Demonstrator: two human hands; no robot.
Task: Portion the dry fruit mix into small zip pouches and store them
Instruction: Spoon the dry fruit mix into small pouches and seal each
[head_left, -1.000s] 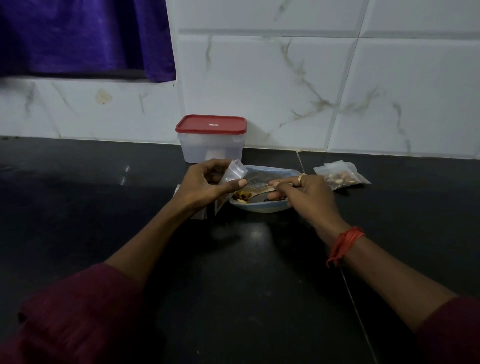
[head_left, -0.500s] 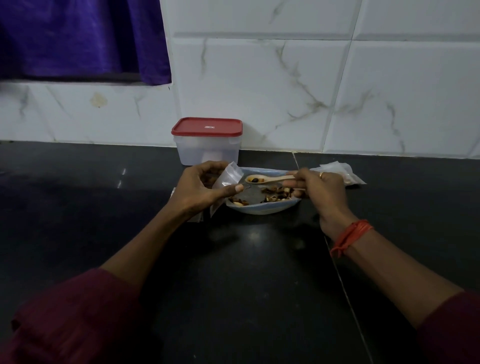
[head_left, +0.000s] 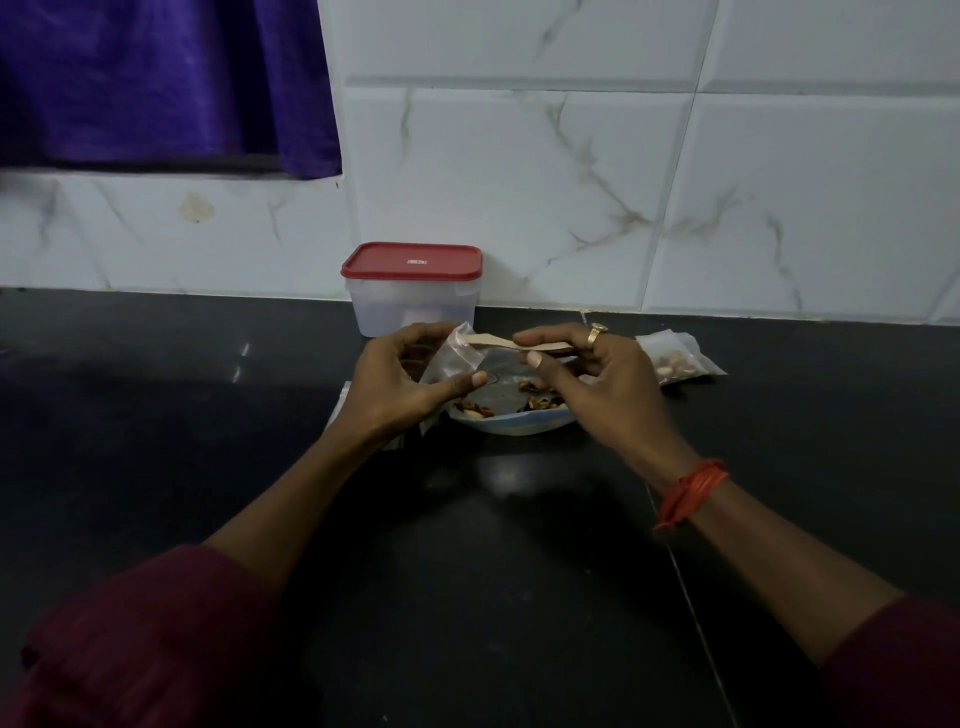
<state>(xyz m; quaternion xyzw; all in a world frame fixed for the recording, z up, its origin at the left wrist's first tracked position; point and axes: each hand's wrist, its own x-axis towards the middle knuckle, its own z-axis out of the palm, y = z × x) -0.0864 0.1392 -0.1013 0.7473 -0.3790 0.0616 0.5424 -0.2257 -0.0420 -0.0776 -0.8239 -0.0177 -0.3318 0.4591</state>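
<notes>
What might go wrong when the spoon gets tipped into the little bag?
1. The spoon in the right hand meets the pouch just at its mouth, so bits may slip past and land on the dark counter instead of the plate.
2. The left hand holds the thin pouch between thumb and fingers; it could flop shut mid-pour.

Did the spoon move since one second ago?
Yes. The spoon rose out of the plate and went left; its tip is now at the pouch opening.
</notes>
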